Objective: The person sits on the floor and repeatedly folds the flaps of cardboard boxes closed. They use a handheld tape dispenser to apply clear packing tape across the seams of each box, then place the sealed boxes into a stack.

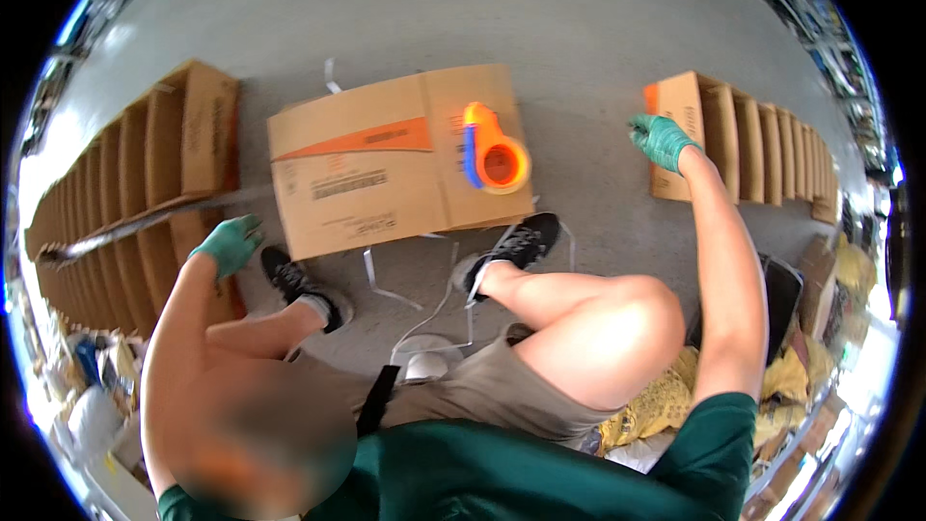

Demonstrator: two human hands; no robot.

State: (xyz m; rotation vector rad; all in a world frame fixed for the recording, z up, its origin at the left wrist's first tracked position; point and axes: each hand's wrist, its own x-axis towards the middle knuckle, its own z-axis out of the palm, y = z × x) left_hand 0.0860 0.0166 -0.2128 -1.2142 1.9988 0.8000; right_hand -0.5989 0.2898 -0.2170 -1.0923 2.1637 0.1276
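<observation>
The right hand (662,140), green-gloved, grips the nearest flat brown cardboard box (680,130) in the stack right of the orange tape dispenser (495,154); the left hand (230,243) hangs open, empty, left of it.

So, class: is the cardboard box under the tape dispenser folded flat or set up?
Folded flat: the cardboard box lies flat, tape dispenser on top.

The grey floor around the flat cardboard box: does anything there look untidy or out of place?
Yes. Loose white plastic strips lie scattered on the grey concrete floor, curling around the black shoes beside the flattened brown cardboard box. An orange and blue tape dispenser rests on that box.
</observation>
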